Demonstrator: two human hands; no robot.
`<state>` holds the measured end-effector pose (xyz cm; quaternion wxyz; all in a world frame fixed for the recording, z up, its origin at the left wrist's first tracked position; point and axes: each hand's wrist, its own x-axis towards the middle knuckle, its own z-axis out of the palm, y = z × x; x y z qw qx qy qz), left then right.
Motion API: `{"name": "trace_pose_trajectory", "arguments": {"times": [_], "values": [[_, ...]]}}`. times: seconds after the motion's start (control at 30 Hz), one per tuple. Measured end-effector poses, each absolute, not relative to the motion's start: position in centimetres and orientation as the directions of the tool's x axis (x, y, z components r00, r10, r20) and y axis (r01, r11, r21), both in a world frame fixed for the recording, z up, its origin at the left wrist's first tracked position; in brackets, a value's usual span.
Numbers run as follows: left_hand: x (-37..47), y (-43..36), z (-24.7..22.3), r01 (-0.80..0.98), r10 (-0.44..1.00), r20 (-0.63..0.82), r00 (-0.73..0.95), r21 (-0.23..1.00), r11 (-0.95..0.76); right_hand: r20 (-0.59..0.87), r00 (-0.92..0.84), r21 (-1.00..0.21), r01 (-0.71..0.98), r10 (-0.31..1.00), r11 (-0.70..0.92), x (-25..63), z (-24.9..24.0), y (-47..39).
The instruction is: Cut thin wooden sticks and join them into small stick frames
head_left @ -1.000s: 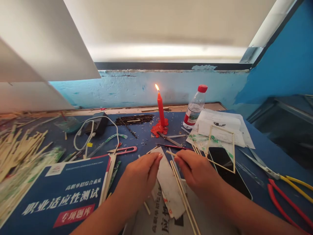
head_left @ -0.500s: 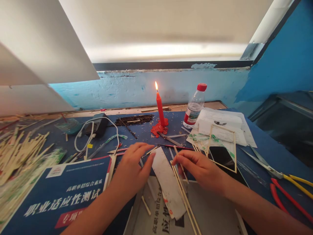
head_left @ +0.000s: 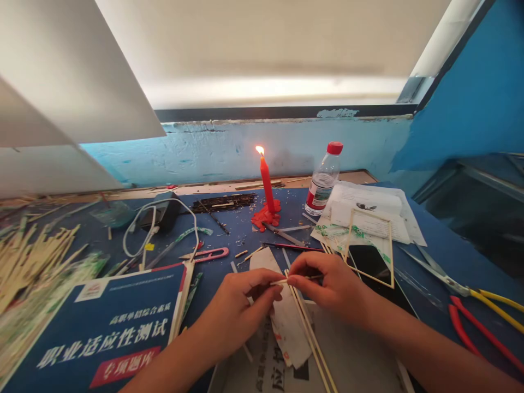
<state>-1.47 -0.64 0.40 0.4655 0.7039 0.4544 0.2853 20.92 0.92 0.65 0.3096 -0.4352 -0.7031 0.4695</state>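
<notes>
My left hand (head_left: 248,300) pinches one end of a short wooden stick (head_left: 279,282) between thumb and fingertips. Just to the right, my right hand (head_left: 323,278) is closed on the same stick, whose far end shows darkly behind the fingers. The stick lies across the upper ends of two long thin wooden sticks (head_left: 309,333). Beneath them is a stained white paper strip (head_left: 286,330), resting on a grey book (head_left: 352,349) with dark printed characters. My fingers hide most of the short stick.
A lit red candle (head_left: 267,185) stands in melted wax beyond my hands. Nearby are a water bottle (head_left: 323,180), pink snips (head_left: 208,254), a thin wooden frame (head_left: 392,251) over a phone (head_left: 368,263), scissors (head_left: 452,282), red-handled pliers (head_left: 466,333), and a blue book (head_left: 110,322).
My left hand has come down and right, closing on the stick's end. My right hand has turned the stick from steep to nearly level. The candle flame now leans left.
</notes>
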Motion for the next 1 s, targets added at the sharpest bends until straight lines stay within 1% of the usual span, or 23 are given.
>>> {"name": "trace_pose_trajectory", "arguments": {"times": [0.1, 0.27, 0.33, 0.4, 0.47, 0.5, 0.63, 0.77, 1.0], "values": [[-1.41, -0.72, 0.19, 0.386, 0.908, -0.046, 0.416, 0.913, -0.13, 0.064, -0.38, -0.945, 0.275, 0.923, 0.179, 20.99, 0.48, 1.1], [-1.42, -1.06, 0.53, 0.317, 0.917, 0.023, 0.398, 0.935, -0.161, 0.077, -0.41, -0.963, 0.205, 0.909, 0.175, 21.4, 0.68, 1.18], [-1.4, -1.16, 0.55, 0.262, 0.929, 0.044, 0.368, 0.954, -0.149, 0.101, -0.441, -0.955, 0.209, 0.892, 0.211, 21.6, 0.75, 1.2], [-1.4, -1.2, 0.44, 0.21, 0.946, 0.059, 0.317, 0.969, -0.131, 0.149, -0.475, -0.929, 0.233, 0.867, 0.287, 21.74, 0.74, 1.21], [-1.44, -1.21, 0.31, 0.181, 0.957, 0.057, 0.286, 0.977, -0.112, 0.189, -0.493, -0.903, 0.254, 0.849, 0.348, 21.8, 0.7, 1.2], [-1.47, -1.22, 0.28, 0.178, 0.957, 0.054, 0.285, 0.978, -0.108, 0.192, -0.494, -0.899, 0.258, 0.848, 0.354, 21.79, 0.67, 1.18], [-1.65, -1.36, 0.39, 0.198, 0.946, 0.045, 0.322, 0.974, -0.114, 0.14, -0.489, -0.93, 0.233, 0.861, 0.284, 21.62, 0.78, 0.96], [-1.82, -1.54, 0.48, 0.114, 0.928, 0.023, 0.372, 0.991, -0.071, 0.114, -0.497, -0.945, 0.214, 0.86, 0.249, 21.53, 1.2, 0.71], [-1.68, -1.51, 0.36, 0.029, 0.924, -0.013, 0.382, 1.0, 0.003, 0.11, -0.495, -0.952, 0.196, 0.862, 0.235, 21.53, 1.34, 0.43]]}}
